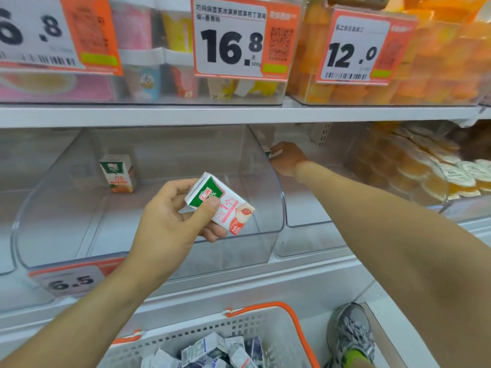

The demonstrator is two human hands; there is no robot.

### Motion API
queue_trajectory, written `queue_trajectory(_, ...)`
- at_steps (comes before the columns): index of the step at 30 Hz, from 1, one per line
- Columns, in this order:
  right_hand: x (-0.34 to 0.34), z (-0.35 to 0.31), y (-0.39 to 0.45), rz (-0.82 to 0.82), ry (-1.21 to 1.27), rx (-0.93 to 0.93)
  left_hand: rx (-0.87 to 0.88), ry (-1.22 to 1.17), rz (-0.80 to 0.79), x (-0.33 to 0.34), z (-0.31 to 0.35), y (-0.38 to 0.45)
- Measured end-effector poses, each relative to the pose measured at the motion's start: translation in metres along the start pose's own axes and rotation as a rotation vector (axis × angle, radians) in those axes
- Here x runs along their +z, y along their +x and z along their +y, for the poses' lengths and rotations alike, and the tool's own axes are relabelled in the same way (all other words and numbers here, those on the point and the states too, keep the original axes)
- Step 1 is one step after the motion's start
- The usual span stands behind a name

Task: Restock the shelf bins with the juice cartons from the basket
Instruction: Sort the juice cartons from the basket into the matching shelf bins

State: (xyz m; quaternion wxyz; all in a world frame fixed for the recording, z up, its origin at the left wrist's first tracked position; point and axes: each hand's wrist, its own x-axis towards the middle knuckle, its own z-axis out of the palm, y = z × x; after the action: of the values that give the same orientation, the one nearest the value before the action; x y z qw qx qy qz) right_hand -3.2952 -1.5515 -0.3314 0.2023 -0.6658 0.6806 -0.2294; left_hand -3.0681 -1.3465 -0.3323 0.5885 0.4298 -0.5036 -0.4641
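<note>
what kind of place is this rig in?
Most likely a supermarket or convenience store aisle. Cues: price tags clipped to clear shelf bins holding packaged goods, and a shopping basket of cartons on the floor. The left hand holds a juice carton.

Right hand [288,158]: fingers hidden behind the clear bin wall [261,166]; only a corner of a carton [269,153] shows at them, contact unclear. Below the left hand [170,216], the basket [265,330] is cut off by the bottom edge; its cartons [212,351] are blurred, labels unreadable.
</note>
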Motion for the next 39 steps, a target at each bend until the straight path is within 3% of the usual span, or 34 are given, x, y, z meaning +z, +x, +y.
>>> queue_trajectory(4,-0.028,-0.004,-0.026,0.048,0.107,0.037,-0.003,-0.024,0.033,-0.002,0.001,-0.003)
queue_trajectory(8,-0.058,-0.024,-0.097,0.099,0.293,-0.084,0.034,0.000,-0.021,-0.006,0.013,-0.012)
queue_trajectory(15,-0.052,-0.089,-0.224,-0.282,0.207,-0.389,0.056,0.157,-0.098,-0.037,0.049,-0.047)
queue_trajectory(22,-0.005,-0.183,-0.249,-0.541,0.307,-0.637,0.109,0.330,0.022,-0.126,0.091,-0.080)
queue_trajectory(26,0.046,-0.241,-0.251,-0.511,0.416,-0.629,0.138,0.378,0.070,-0.188,0.103,-0.091)
queue_trajectory(29,0.089,-0.284,-0.246,-0.488,0.409,-0.664,0.183,0.477,0.246,-0.240,0.103,-0.092)
queue_trajectory(33,0.144,-0.339,-0.234,-0.312,0.341,-0.696,0.169,0.572,0.458,-0.319,0.100,-0.101)
queue_trajectory(36,0.189,-0.380,-0.214,-0.198,0.289,-0.695,0.079,0.797,0.399,-0.349,0.084,-0.115)
queue_trajectory(39,0.243,-0.415,-0.181,-0.224,0.248,-0.602,0.018,0.948,0.284,-0.358,0.067,-0.115)
